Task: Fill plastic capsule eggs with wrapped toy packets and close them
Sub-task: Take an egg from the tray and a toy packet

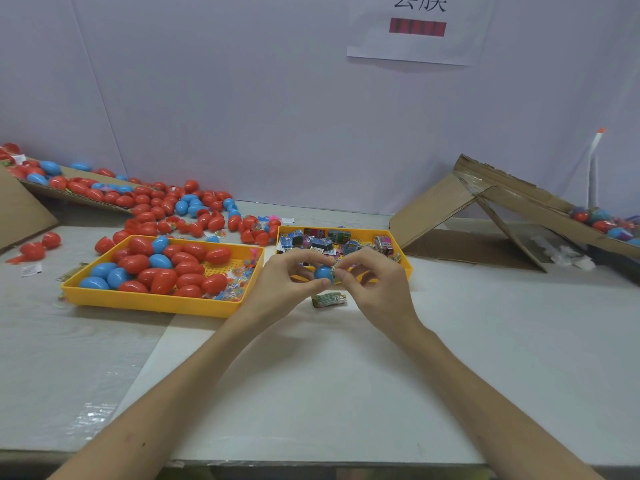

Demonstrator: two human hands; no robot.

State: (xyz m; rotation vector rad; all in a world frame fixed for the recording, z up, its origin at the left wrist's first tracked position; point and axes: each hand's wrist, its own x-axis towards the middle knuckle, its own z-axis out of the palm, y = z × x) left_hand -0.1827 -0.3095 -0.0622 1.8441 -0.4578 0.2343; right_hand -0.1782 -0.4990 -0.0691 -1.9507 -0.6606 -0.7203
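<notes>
While left hand (287,278) grips blue egg (322,273), right hand (372,278) seemingly pinches packet (335,269).

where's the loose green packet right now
Head view, centre: the green packet lies on the table just below the blue egg in the left hand, in front of the right-hand yellow tray.

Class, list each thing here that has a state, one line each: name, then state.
blue egg: in both hands, not yet closed
packet: pinched against the egg
left hand: grips blue egg
right hand: pinches packet
green packet: loose on table
left tray: holds red and blue eggs
right tray: holds wrapped packets
box: tipped on its side
</notes>
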